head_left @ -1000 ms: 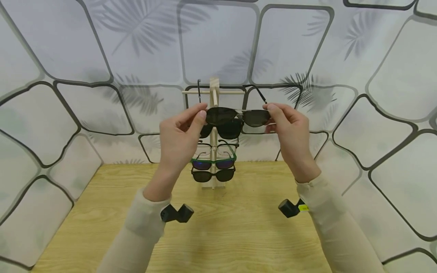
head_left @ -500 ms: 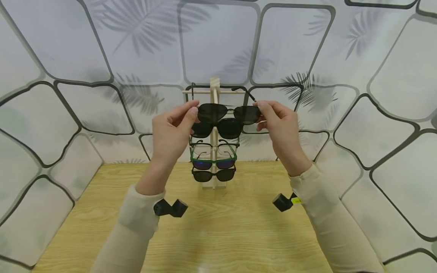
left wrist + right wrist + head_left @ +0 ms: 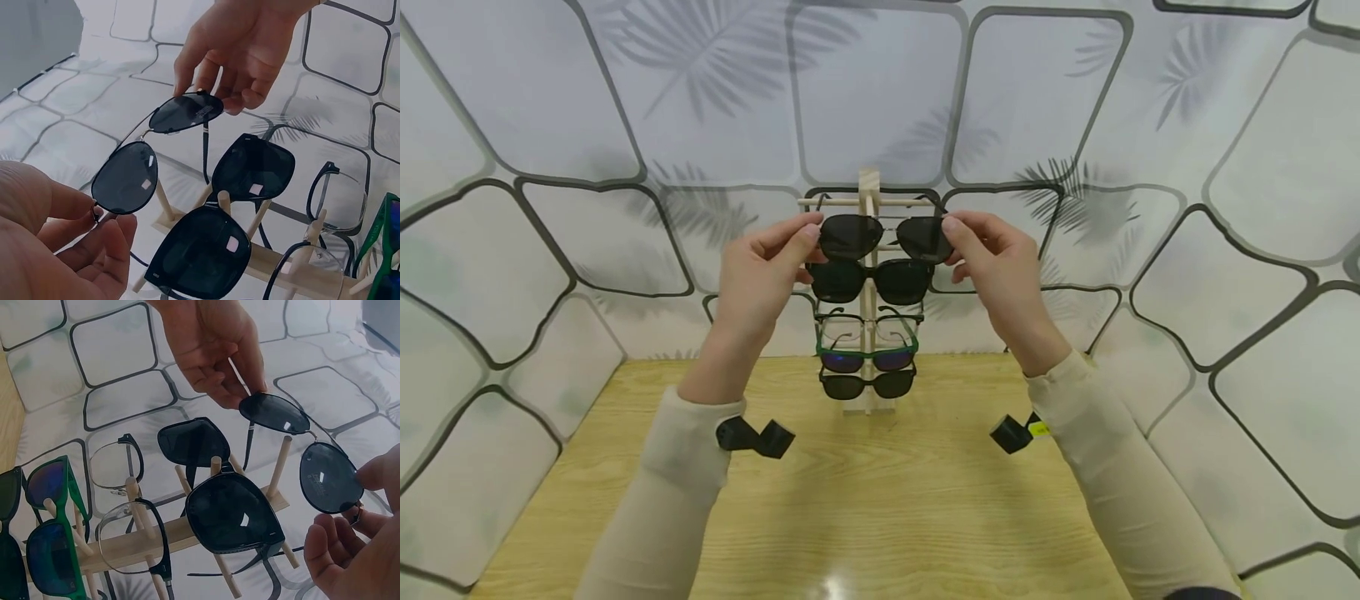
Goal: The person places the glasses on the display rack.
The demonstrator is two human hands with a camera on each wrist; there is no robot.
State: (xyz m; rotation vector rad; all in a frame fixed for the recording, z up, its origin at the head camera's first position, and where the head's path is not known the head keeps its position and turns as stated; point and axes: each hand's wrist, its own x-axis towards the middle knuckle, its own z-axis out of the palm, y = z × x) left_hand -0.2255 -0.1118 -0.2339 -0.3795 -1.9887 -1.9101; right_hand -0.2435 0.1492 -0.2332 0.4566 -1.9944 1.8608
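A pair of dark aviator sunglasses (image 3: 851, 237) is held level at the top of a wooden eyewear rack (image 3: 869, 182), its temples reaching back toward the upper dowel. My left hand (image 3: 752, 275) pinches one outer edge between thumb and fingers; in the left wrist view its fingertips grip near the hinge. At the opposite edge my right hand (image 3: 1003, 271) pinches the frame the same way. Directly below hang large black sunglasses (image 3: 904, 282) on the rack. Whether the aviators touch the rack's pegs I cannot tell.
Lower on the rack hang clear-lens glasses (image 3: 842, 329), green-framed sunglasses (image 3: 893, 359) and black sunglasses (image 3: 844, 387). The rack stands on a wood-grain table (image 3: 880, 500), close to a patterned wall (image 3: 880, 92) behind it.
Both hands have carried the aviator sunglasses left, slightly up and toward the rack. Their bridge now lies near the rack's post, and the temples reach the upper dowel.
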